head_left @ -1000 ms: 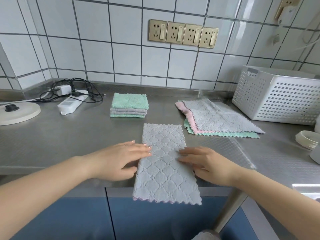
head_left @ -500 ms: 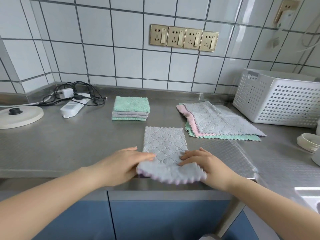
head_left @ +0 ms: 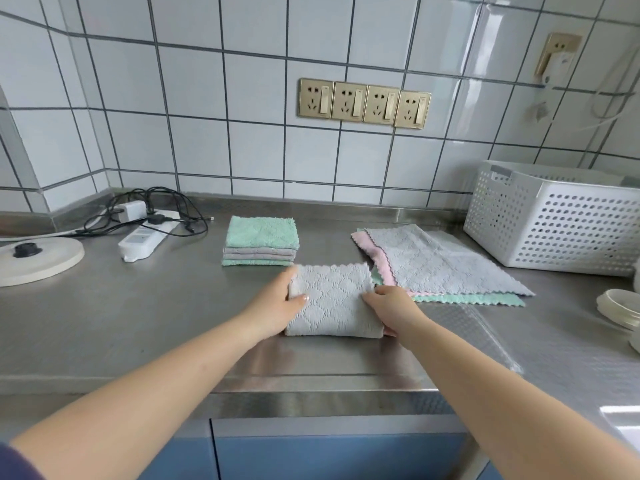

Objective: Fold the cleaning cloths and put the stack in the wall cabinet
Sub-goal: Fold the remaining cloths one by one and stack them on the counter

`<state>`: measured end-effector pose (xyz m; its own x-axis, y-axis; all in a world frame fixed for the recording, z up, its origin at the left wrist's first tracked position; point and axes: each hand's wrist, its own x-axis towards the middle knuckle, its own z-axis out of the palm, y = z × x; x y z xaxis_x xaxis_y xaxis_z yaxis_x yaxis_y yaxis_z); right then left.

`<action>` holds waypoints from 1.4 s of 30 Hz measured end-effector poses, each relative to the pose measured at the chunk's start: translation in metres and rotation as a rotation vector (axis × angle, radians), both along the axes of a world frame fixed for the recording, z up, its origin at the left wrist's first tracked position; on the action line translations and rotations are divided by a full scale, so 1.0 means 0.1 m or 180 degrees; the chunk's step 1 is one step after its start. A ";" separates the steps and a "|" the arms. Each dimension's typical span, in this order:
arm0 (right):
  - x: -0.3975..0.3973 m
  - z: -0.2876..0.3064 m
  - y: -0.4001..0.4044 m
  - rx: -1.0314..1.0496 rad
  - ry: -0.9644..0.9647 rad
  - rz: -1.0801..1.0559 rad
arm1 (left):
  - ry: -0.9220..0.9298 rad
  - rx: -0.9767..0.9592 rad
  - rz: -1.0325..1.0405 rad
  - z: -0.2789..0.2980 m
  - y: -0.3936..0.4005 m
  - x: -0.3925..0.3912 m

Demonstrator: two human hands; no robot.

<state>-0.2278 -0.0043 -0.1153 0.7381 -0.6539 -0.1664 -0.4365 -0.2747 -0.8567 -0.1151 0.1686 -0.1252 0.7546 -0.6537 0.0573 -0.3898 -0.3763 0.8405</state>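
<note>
One folded grey cloth (head_left: 334, 301) lies at the centre of the frame on the steel tabletop (head_left: 104, 323), a thick rectangle of quilted diamond-pattern microfibre with a scalloped upper edge. Both hands have it. The left hand (head_left: 278, 306) holds its left side, thumb on top and fingers curled round the edge: a closed grip on the cloth. The right hand (head_left: 389, 304) holds the right side, thumb on top and fingers tucked out of sight at the edge.

Just above it sits one stack of folded cloths (head_left: 260, 241), with about four layers showing: mint green on top, two grey in the middle, mint at the bottom. Right of centre lies a pile of three unfolded cloths (head_left: 446, 268), flat and fanned: grey on top, pink beneath, mint lowest, all with wavy edges.

At the right edge stands one white plastic basket (head_left: 554, 226), its walls perforated with round holes. Below it are some stacked cream round dishes (head_left: 620, 310), partly cut off by the frame. At the left sit one white power strip (head_left: 142, 242) with black cables, and one round cream disc (head_left: 38, 258) with a black knob. Four brass-coloured sockets (head_left: 364, 102) line the white tiled wall, and a fifth is at the upper right.
</note>
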 end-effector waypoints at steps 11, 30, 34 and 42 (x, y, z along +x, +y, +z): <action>0.09 0.00 -0.04 -0.0373 0.0336 0.0065 | -0.0380 0.0638 0.0023 0.13 -0.12 -0.03; 0.33 0.12 0.12 -0.2437 0.0530 0.0736 | -0.1995 0.1834 -0.0186 0.06 -0.56 -0.04; 0.38 -0.18 0.24 -0.2531 0.0913 0.1030 | -0.1666 0.1887 -0.0163 -0.15 -0.54 -0.01; 0.33 -0.25 0.15 -0.2559 0.1149 0.1031 | -0.1442 0.2103 -0.0001 -0.16 -0.39 0.07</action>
<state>-0.1953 0.0106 -0.1402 0.8961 -0.4438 -0.0082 -0.4376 -0.8800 -0.1848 -0.1077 0.1297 -0.1414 0.7505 -0.6596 -0.0410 -0.6400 -0.7408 0.2037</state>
